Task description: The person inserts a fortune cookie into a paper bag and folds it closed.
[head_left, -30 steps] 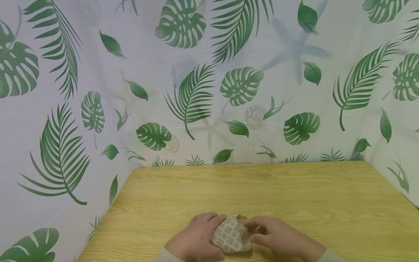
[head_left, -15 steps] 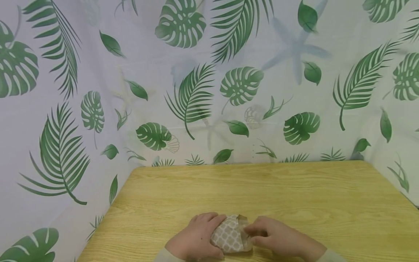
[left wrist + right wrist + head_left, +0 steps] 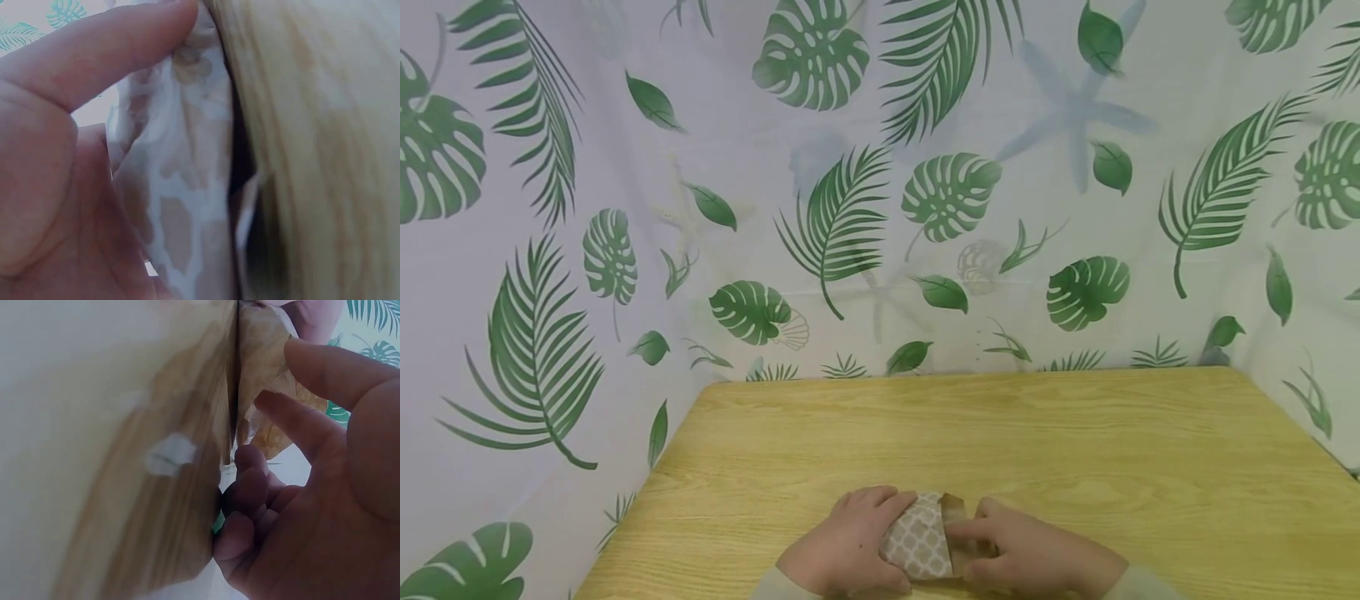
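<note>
A small brown paper bag with a white lattice print lies at the near side of the wooden table. My left hand holds its left side, thumb near me and fingers over the far edge. In the left wrist view the creased printed paper runs along that thumb and palm. At the bag's right end, plain brown paper shows, and my right hand touches it with an outstretched index finger. The right wrist view has thumb and index fingertips apart against the brown paper, the other fingers curled below.
The wooden table stretches away behind the bag. White sheeting printed with green leaves hangs along its back and sides.
My right hand has moved slightly left and its index finger has straightened, reaching farther over the bag's right end. My left hand keeps its hold.
</note>
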A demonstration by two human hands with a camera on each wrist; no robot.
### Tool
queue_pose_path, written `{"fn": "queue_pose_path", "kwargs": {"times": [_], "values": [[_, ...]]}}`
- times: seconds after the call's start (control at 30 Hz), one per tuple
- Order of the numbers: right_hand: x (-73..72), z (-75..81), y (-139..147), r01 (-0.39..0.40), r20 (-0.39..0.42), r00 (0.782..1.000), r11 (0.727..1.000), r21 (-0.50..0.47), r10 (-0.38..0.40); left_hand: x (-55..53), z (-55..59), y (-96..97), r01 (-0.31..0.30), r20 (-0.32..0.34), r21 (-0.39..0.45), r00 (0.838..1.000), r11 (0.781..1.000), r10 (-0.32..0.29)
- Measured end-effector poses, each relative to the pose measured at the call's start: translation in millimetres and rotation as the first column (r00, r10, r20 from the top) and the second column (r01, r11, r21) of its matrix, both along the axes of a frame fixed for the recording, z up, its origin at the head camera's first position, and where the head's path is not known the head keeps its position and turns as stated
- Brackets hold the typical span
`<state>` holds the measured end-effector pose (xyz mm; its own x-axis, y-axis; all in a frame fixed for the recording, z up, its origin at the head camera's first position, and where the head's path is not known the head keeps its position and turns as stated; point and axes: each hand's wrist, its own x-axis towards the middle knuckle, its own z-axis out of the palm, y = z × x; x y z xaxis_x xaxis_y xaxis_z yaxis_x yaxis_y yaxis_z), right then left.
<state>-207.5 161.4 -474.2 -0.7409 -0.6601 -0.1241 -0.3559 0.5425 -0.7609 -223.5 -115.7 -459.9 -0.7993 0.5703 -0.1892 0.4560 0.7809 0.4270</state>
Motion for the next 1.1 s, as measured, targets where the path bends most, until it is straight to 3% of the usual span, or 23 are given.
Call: {"fn": "queue_pose_path", "kwargs": {"times": [0.2, 0.43, 0.6, 0.83, 1.1], "values": [[-0.5, 1.0, -2.4, -0.004, -0.030, 1.000, 1.000, 0.008, 0.005, -1.4, -1.2, 0.2, 0.002, -0.006, -0.001, 1.000, 1.000, -0.002], [-0.7, 2.5, 1.2, 0.061, 0.086, 0.995, 0.993, -0.097, -0.053, -2.5, -1.8, -1.0, 0.024, -0.018, 0.001, 1.000, 1.000, -0.024], [-0.7, 2.6, 4.1, 0.096, 0.102, 0.991, 0.988, -0.119, -0.084, -1.2, -0.2, -1.4, 0.012, -0.010, 0.012, 1.000, 1.000, -0.012], [0.6, 4.3, 5.3, 0.151, 0.069, 0.987, 0.986, -0.076, -0.146, -2.1, -2.7, 0.8, -0.028, -0.017, 0.028, 0.999, 0.999, 0.029], [3.9, 6.1, 6.0, 0.173, 0.118, 0.978, 0.984, -0.027, -0.169, -3.4, -5.6, 0.8, -0.093, 0.024, 0.066, 0.996, 0.994, 0.091]]}}
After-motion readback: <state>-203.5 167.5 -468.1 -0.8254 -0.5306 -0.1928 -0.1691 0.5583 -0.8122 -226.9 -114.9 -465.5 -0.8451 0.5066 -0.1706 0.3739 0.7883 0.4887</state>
